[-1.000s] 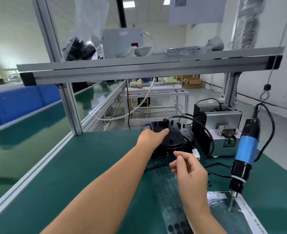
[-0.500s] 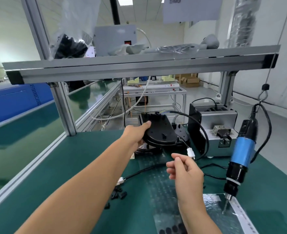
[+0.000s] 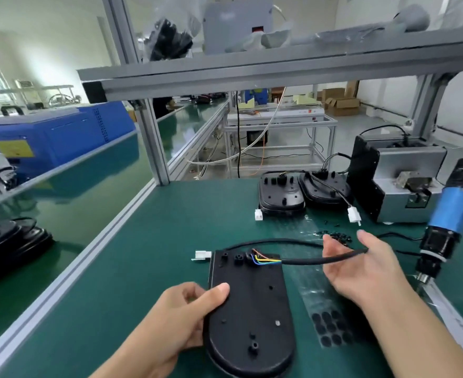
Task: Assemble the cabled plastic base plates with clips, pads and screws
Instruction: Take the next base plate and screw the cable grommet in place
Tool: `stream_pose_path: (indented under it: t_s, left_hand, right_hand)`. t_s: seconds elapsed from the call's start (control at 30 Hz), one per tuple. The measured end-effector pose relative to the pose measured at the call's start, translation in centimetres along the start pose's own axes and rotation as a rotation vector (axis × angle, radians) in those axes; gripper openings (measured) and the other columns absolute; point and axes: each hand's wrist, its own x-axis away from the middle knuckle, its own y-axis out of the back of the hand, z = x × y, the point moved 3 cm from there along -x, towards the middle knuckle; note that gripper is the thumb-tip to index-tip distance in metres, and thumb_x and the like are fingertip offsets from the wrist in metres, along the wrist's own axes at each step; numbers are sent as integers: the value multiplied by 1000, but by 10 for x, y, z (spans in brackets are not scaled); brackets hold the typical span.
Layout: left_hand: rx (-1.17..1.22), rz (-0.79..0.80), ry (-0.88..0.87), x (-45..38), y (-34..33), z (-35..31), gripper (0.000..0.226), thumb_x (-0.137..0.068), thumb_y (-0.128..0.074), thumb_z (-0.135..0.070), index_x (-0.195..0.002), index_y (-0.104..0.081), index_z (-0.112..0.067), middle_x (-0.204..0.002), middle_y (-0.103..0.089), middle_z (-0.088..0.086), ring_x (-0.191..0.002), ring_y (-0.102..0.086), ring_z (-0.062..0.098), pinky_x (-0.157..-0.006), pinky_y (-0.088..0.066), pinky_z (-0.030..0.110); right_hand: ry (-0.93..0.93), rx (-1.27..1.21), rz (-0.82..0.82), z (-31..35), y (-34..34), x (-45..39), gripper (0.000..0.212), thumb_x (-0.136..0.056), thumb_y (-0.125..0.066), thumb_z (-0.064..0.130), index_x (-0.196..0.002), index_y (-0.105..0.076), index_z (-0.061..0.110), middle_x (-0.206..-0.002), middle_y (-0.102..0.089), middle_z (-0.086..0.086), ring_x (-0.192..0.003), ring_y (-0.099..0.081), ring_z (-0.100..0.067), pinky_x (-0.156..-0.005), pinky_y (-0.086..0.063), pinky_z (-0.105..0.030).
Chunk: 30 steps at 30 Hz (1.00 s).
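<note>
A black plastic base plate [image 3: 249, 309] lies lengthwise on the green mat in front of me, underside up with its bosses and holes showing. My left hand [image 3: 181, 315] grips its left edge, thumb on top. Coloured wires leave the plate's far end into a thick black cable [image 3: 306, 260] that runs right across the palm of my right hand [image 3: 361, 271], which holds it loosely between thumb and fingers. A thinner loop of the cable arcs back to a white connector [image 3: 203, 255] beside the plate's far left corner.
Two more cabled plates [image 3: 280, 195] [image 3: 325, 192] sit at the back beside a grey screw feeder [image 3: 405, 181]. A blue electric screwdriver [image 3: 454, 211] hangs at right. A clear sheet of black pads [image 3: 331, 328] lies right of the plate, small black parts [image 3: 339, 237] behind my fingers.
My left hand lifted a plate off the back stack and brought it near me, where it now lies. My right hand came along with the cable.
</note>
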Motion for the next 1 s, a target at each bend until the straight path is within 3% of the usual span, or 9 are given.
stream_pose_path:
  t_s: [0.17, 0.23, 0.33, 0.47, 0.57, 0.7, 0.8, 0.87, 1.0]
  left_hand:
    - [-103, -73, -58, 7, 3, 11, 47, -69, -80, -41, -74, -47, -8, -54, -54, 3, -48, -54, 15, -52, -51, 28]
    - [-178, -92, -52, 5, 7, 11, 51, -69, -78, -46, -74, -49, -5, -52, -58, 3, -47, -57, 17, -53, -53, 29]
    - [-550, -75, -89, 2, 16, 9, 66, -68, -66, -68, -76, -57, -3, -54, -67, 3, -41, -57, 15, -47, -46, 20]
    - [-900, -134, -212, -4, 35, -11, 83, -57, -38, -91, -66, -61, -12, -59, -70, -4, -38, -51, 6, -46, -41, 19]
    - [-458, -206, -215, -24, 51, -40, 86, -62, -29, -88, -88, -69, -16, -67, -73, 3, -41, -54, 9, -45, -40, 21]
    - [311, 113, -1, -63, 56, -74, 79, -86, -34, -71, -113, -49, 2, -100, -73, 19, -46, -58, 13, -35, -42, 17]
    - [477, 119, 39, -85, 58, -87, 40, -97, -47, -38, -97, -52, 1, -82, -74, 16, -48, -58, 9, -49, -46, 13]
    - [498, 20, 31, -97, 63, -91, 17, -98, -49, -18, -86, -51, -6, -65, -73, 7, -43, -61, 7, -45, -42, 12]
    - [566, -80, -28, -111, 81, -97, 32, -99, -45, -37, -84, -55, -11, -56, -59, -5, -33, -49, 3, -33, -27, 10]
  right_hand:
    - [29, 398, -55, -4, 2, -2, 50, -99, -48, 31, -136, -41, -2, -42, -42, 6, -29, -29, -3, -29, -20, -11]
    - [88, 546, -37, -5, 4, -4, 49, -99, -49, 27, -137, -42, -4, -43, -41, 5, -31, -26, -3, -29, -19, -13]
    - [143, 657, 63, -7, 0, -1, 33, -101, -44, 26, -120, -57, 1, -47, -44, 2, -33, -28, -6, -29, -21, -17]
    - [431, 722, 296, -4, -29, 20, 30, -102, -39, 27, -118, -60, 12, -49, -43, 1, -38, -30, -10, -35, -28, -20]
    - [643, 847, 522, -9, -56, 52, 31, -98, -43, 38, -116, -64, 25, -57, -51, -2, -45, -41, -12, -41, -38, -21]
    - [843, 1220, 790, -38, -90, 100, 29, -97, -42, 41, -122, -58, 39, -64, -63, -6, -51, -56, -14, -49, -48, -22]
    - [930, 1505, 906, -67, -103, 122, 34, -96, -40, 49, -127, -52, 44, -60, -63, 11, -47, -54, 1, -50, -41, -8]
    - [900, 1668, 991, -90, -102, 130, 40, -91, -42, 55, -125, -57, 38, -63, -60, 26, -55, -56, 8, -56, -41, -7]
    - [817, 1894, 967, -128, -90, 129, 43, -93, -33, 63, -94, -50, 24, -71, -58, 3, -65, -54, -13, -68, -48, -38]
